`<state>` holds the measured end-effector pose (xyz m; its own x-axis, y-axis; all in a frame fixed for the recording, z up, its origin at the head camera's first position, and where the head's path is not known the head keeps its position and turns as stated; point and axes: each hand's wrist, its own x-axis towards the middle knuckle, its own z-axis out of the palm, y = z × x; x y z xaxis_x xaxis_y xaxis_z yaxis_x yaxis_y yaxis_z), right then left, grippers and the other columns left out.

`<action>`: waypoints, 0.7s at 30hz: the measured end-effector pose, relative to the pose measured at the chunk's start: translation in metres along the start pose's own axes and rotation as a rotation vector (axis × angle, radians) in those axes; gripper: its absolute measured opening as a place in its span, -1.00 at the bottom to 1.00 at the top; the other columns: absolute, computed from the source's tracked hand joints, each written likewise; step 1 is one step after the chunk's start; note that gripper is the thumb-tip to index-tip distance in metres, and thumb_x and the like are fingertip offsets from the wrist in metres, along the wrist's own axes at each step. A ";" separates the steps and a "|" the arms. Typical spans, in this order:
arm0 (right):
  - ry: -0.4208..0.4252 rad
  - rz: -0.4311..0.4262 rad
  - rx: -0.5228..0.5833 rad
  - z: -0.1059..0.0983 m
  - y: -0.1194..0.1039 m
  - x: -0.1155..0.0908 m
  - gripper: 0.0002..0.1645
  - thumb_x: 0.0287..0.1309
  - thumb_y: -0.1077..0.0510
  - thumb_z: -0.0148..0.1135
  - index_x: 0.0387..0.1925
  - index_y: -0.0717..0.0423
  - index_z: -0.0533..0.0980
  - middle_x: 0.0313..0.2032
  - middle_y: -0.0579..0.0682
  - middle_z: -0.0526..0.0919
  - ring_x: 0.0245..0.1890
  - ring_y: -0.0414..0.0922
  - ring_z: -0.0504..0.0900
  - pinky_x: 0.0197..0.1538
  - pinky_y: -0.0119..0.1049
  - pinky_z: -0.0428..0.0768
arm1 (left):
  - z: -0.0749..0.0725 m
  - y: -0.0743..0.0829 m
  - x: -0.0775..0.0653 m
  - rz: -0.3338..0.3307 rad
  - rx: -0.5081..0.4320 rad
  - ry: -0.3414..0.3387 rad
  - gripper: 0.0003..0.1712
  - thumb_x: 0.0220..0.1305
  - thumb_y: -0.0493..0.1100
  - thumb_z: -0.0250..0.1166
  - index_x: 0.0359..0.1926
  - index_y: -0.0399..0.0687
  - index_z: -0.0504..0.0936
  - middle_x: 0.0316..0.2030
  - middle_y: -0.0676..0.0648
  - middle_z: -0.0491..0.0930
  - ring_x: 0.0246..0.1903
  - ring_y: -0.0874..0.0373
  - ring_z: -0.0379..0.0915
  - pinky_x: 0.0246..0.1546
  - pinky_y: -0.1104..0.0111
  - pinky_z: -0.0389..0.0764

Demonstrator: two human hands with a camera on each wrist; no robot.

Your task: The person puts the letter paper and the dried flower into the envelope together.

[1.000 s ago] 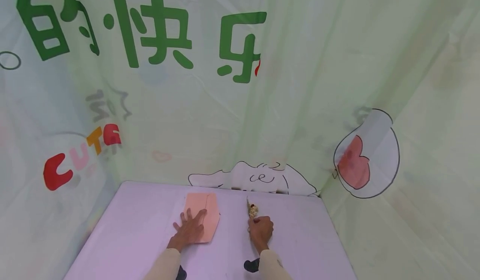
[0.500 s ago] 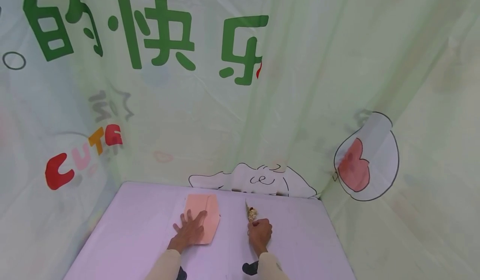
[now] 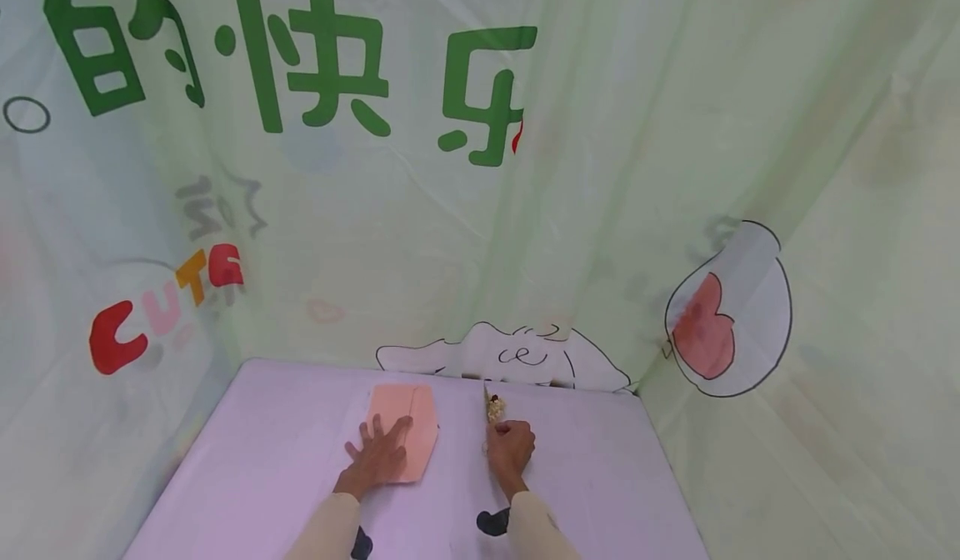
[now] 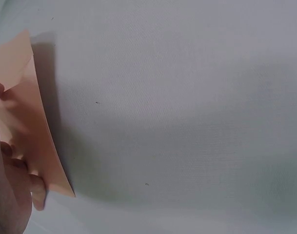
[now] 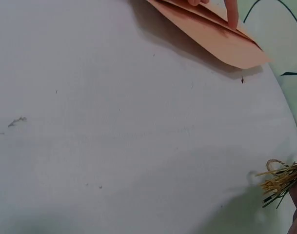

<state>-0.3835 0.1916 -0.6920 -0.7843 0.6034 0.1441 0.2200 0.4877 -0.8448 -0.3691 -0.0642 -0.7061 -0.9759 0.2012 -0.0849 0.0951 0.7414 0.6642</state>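
While the left hand (image 3: pixel 377 458) stays spread over the pink paper (image 3: pixel 422 431) on the bench (image 3: pixel 600 477), its grip released, the right hand (image 3: pixel 512 450) has moved slightly closer to this paper, its grip clenched around a small flower bunch (image 3: pixel 495 410).

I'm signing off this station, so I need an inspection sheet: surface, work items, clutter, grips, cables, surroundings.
Surface: lilac table, specks visible in wrist views.
Work items: folded pink paper, lying flat-side down; dried-looking bunch, held.
Clutter: small dry fragment on the table.
Left grip: fingers spread, resting on the paper.
Right grip: holds the bunch by its stems.
Cables: nothing seen.
Surroundings: printed sheeting behind and beside the table.
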 end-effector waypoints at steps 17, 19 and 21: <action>-0.061 -0.084 0.039 0.050 -0.047 -0.033 -0.90 0.04 0.30 0.66 -0.44 0.22 0.81 -0.53 0.06 0.79 -0.55 -0.12 0.67 -0.40 -0.19 0.64 | -0.004 0.002 0.006 -0.039 -0.014 0.015 -0.39 0.53 -0.13 0.15 0.54 0.18 0.38 0.66 -0.61 -0.07 0.59 -0.80 -0.26 0.35 -0.79 -0.32; -0.072 -0.100 0.032 0.054 -0.049 -0.040 -0.89 0.02 0.31 0.66 -0.47 0.22 0.79 -0.55 0.07 0.78 -0.56 -0.11 0.67 -0.40 -0.16 0.65 | 0.000 0.001 0.006 -0.047 -0.018 0.021 -0.40 0.53 -0.13 0.16 0.53 0.19 0.39 0.65 -0.61 -0.05 0.59 -0.80 -0.25 0.35 -0.78 -0.33; -0.077 -0.108 0.013 0.058 -0.049 -0.046 -0.87 0.01 0.32 0.66 -0.49 0.21 0.78 -0.56 0.06 0.76 -0.55 -0.10 0.66 -0.38 -0.14 0.67 | 0.007 -0.001 0.005 -0.053 -0.018 0.020 -0.40 0.53 -0.11 0.16 0.53 0.23 0.39 0.65 -0.61 -0.04 0.59 -0.79 -0.24 0.35 -0.78 -0.32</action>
<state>-0.3918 0.1034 -0.6873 -0.8453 0.4974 0.1951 0.1246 0.5387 -0.8332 -0.3732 -0.0596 -0.7122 -0.9832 0.1492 -0.1051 0.0402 0.7389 0.6726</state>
